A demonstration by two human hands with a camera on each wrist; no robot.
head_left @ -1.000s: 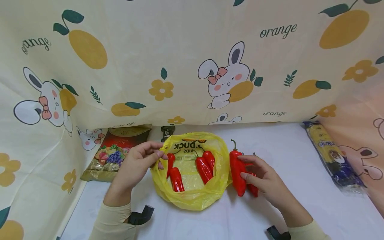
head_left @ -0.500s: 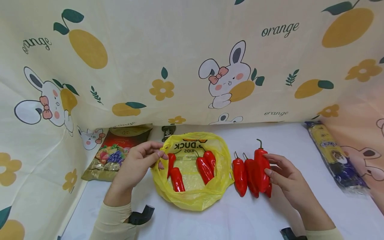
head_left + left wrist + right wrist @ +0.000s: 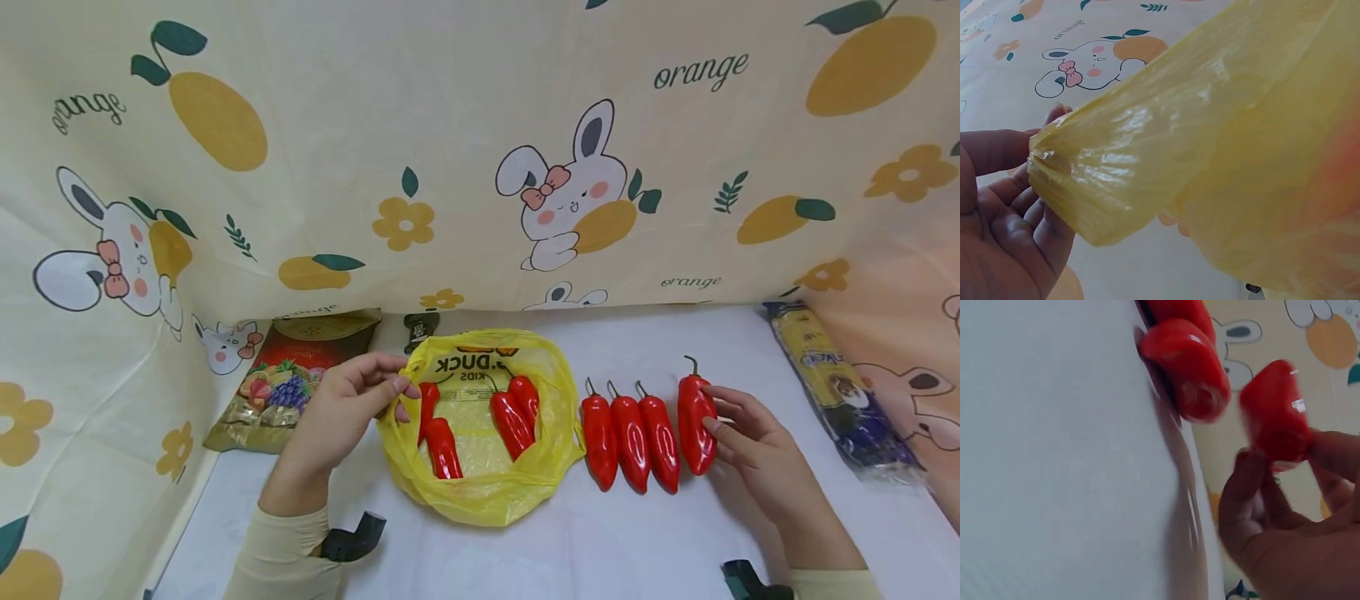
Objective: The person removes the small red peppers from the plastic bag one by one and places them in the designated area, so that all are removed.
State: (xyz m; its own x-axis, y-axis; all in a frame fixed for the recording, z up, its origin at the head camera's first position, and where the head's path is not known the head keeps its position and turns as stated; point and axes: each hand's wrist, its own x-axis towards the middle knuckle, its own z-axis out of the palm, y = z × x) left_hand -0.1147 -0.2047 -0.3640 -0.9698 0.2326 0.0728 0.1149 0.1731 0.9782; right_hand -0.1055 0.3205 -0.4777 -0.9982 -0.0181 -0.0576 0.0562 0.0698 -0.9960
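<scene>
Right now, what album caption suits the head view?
Left hand pinches a yellow bag; right hand grips a red pepper.

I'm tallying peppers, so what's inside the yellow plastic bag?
Four red peppers show inside the yellow plastic bag: two on the left, two on the right. The bag's near side covers the lower end of the front left one; anything under the folds is hidden.

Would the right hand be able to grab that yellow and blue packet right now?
Probably not just yet: the right hand holds a pepper. Nothing seems to stand between the hand and the packet, so setting the pepper down would likely help.
</scene>
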